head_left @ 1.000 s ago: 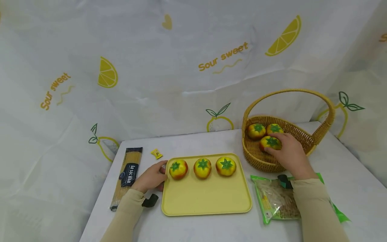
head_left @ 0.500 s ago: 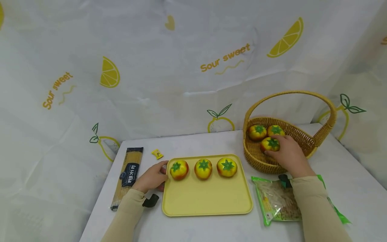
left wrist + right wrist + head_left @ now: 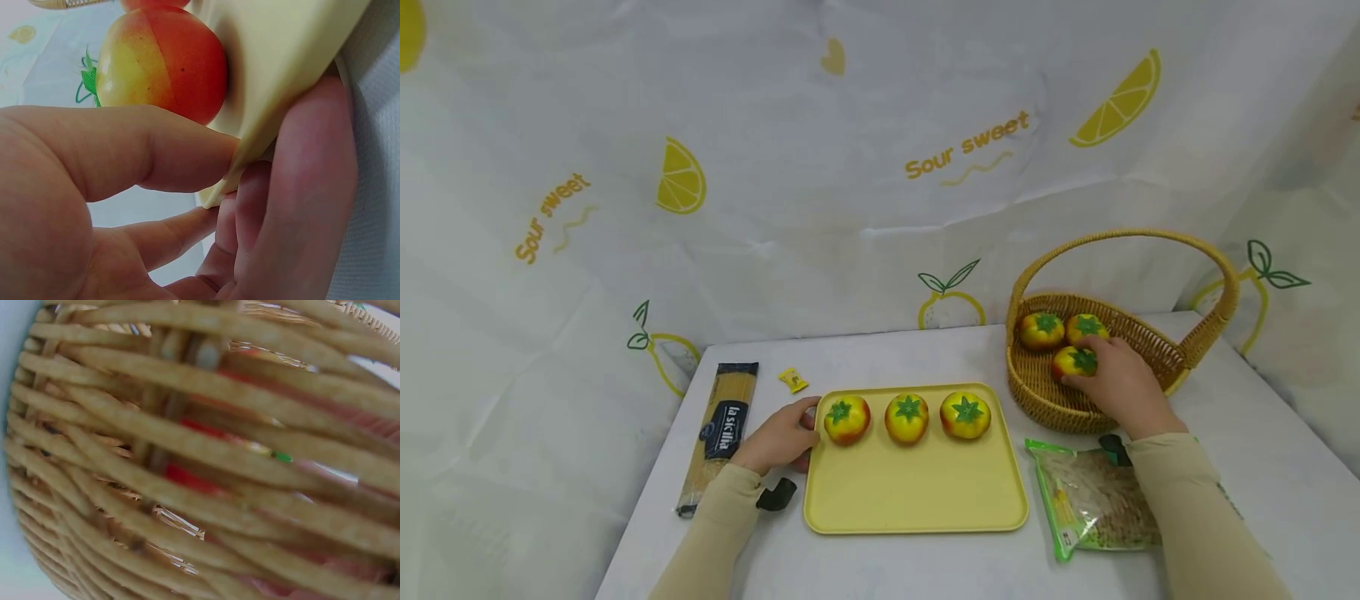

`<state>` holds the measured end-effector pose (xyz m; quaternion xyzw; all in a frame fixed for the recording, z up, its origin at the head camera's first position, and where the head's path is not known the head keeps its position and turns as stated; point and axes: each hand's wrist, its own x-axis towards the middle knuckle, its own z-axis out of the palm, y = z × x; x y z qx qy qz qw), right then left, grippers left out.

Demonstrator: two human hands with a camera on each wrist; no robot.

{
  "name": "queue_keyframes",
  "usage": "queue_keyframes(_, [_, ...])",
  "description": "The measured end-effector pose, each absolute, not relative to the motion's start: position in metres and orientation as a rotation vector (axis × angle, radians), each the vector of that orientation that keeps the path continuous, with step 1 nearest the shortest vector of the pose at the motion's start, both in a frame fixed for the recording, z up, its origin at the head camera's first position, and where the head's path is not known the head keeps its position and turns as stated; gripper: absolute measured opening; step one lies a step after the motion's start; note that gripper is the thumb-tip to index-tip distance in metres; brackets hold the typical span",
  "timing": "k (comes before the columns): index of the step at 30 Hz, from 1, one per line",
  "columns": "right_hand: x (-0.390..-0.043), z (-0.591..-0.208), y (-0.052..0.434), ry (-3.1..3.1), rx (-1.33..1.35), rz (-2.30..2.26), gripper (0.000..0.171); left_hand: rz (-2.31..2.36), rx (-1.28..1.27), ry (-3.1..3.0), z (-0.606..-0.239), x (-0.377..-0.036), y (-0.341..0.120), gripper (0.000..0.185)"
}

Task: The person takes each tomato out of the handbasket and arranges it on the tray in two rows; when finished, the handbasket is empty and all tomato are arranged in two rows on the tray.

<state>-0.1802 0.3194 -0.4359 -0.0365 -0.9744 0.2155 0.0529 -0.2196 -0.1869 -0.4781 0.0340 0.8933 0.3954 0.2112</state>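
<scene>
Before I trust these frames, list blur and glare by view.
Head: pale glints on the clear, green-edged plastic bag; left wrist: the round red-and-yellow fruit looks fairly clear, its background soft; right wrist: the tan wicker basket looms close and blurred.

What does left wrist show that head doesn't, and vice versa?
Left wrist only: the left-hand fingers reaching under the tray, which hides them from above.

Head only: the right hand holding the front fruit in the basket, plus the pasta pack, wrapped candy and green-edged bag.

Both: the left hand gripping the tray's edge, and the tray fruit nearest it. Wicker at left wrist's top edge is probably the basket too, mostly cropped.
</scene>
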Motion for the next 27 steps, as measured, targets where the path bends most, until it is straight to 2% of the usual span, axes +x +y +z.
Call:
queue_keyframes(7, [-0.178, -0.435, 0.317, -2.974, -0.088, 0.64, 0.069, 1.068, 0.102, 2.502, -0.482, -0.22, -0.19, 0.069])
queue_keyframes(16, [-0.167, -0.412, 0.301, -2.916, -0.027, 0.641, 0.072, 1.083, 0.108, 2.494, -0.479, -0.22, -0.188, 0.067])
queue_keyframes(27, [-0.149, -0.381, 0.244, -2.823, 0.193, 0.713, 0.063, 1.151, 0.108, 2.458, -0.477, -0.222, -0.189, 0.066])
